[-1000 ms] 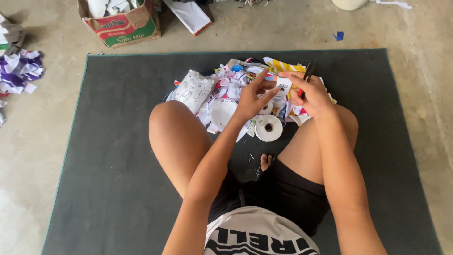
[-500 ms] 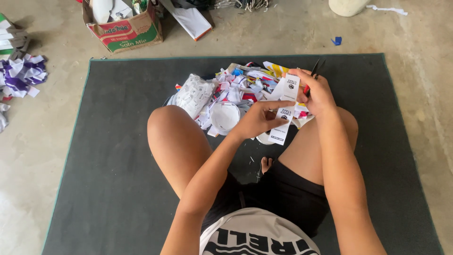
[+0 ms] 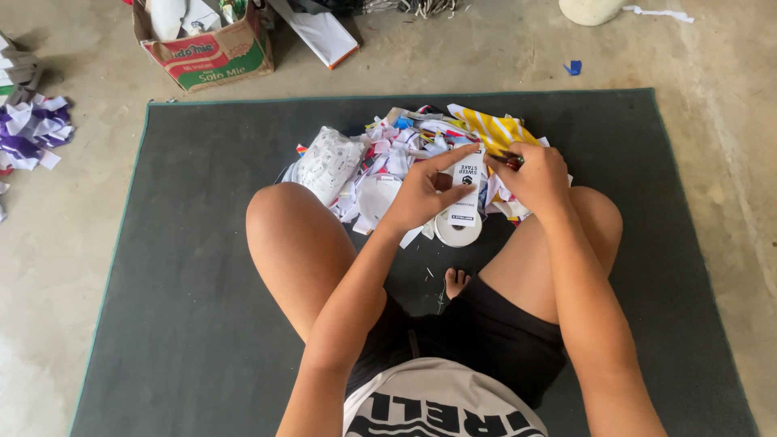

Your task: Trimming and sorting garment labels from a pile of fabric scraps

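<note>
Sitting cross-legged on a dark grey mat [image 3: 186, 267], the person works over a heap of paper scraps [image 3: 405, 154] just beyond the knees. Head view only.

Left hand [image 3: 421, 194]: fingers curled, thumb and forefinger pinched on the left edge of a white paper strip with dark print [image 3: 468, 182]. Strip stands upright between the two hands, above the heap.

Right hand [image 3: 538, 178]: closed round scissors with dark and red handles [image 3: 511, 160]; only the handle end shows at the thumb side, blades hidden, so cannot tell whether they meet the strip. This hand sits just right of the strip.

Below the left hand's fingertips: a white roll of tape [image 3: 459, 228] lying flat on the mat, touching the near edge of the heap. Left of that hand: a crumpled white printed bag [image 3: 328, 162]. Beyond the right hand: a yellow and white striped scrap [image 3: 494, 129].

Well beyond both hands, off the mat on the concrete floor [image 3: 712, 137]: an open cardboard box [image 3: 214, 57], a small blue scrap [image 3: 574, 67]. Far left: a pile of purple and white scraps [image 3: 32, 129].
</note>
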